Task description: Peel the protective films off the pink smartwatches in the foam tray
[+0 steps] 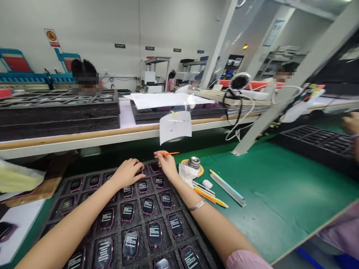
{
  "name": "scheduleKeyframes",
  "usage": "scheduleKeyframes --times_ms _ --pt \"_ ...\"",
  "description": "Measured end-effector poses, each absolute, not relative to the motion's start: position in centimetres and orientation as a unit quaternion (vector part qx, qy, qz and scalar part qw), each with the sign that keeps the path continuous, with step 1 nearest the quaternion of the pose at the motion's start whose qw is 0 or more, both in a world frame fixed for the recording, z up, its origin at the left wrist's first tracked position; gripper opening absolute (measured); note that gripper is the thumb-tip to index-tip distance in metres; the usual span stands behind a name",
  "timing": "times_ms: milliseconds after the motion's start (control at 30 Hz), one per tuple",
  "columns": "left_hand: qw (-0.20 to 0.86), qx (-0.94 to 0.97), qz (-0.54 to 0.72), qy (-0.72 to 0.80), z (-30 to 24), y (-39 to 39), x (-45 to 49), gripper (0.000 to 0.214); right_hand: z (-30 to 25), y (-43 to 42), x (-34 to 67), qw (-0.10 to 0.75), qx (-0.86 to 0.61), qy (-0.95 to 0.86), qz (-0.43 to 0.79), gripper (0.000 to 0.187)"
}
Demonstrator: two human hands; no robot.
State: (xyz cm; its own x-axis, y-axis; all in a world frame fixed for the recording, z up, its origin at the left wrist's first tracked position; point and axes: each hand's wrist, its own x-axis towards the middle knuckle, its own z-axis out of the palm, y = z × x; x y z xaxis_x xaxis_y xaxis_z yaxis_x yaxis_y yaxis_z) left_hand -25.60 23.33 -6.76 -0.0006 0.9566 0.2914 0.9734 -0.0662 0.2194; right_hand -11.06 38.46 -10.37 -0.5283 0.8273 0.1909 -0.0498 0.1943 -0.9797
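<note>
A black foam tray (137,220) spreads below me, with smartwatch heads in its compartments. They have purple cases and lit black screens with white text. At the far row, my left hand (129,173) bends its fingers and thumb around one smartwatch (139,171), partly covering it. Just to the right, my right hand (167,166) pinches a thin orange pointed stick (171,153), held nearly level above the tray's far edge. Another smartwatch (154,167) lies in the compartment between my hands.
Right of the tray on the green mat (269,194) are a metal-capped bottle (194,162), a yellow tape roll (201,171), crumpled tissue (187,172), several pens (214,198) and a clear strip (228,189). A shelf edge (134,130) and slanted post (260,112) stand ahead. A co-worker's hand (350,123) is at far right.
</note>
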Motion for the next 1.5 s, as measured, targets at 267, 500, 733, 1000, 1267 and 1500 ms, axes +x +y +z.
scheduleKeyframes --times_ms 267,500,733,1000,1267,1500 --pt "-0.007 -0.69 -0.234 -0.685 -8.1 21.8 -26.2 0.02 -11.5 36.6 -14.4 0.319 -0.26 -0.666 0.623 0.031" --pt "-0.034 -0.659 -0.295 -0.691 -8.6 21.8 -26.3 0.033 -12.6 36.2 -13.6 0.282 -0.247 -0.674 0.636 0.029" --pt "-0.052 -0.633 -0.323 -0.701 -9.0 21.9 -26.3 0.049 -12.9 35.8 -13.5 0.277 -0.23 -0.691 0.627 0.029" --pt "-0.03 -0.638 -0.302 -0.708 -8.9 21.9 -26.1 0.049 -12.8 35.8 -13.4 0.277 -0.228 -0.706 0.611 0.03" --pt "0.029 -0.636 -0.201 -0.745 -7.1 20.8 -26.5 0.035 -12.4 35.5 -13.3 0.287 -0.245 -0.702 0.605 0.03" --pt "0.005 -0.669 -0.151 -0.728 -6.7 17.7 -28.4 0.029 -10.9 35.2 -15.2 0.284 -0.248 -0.677 0.632 0.031"
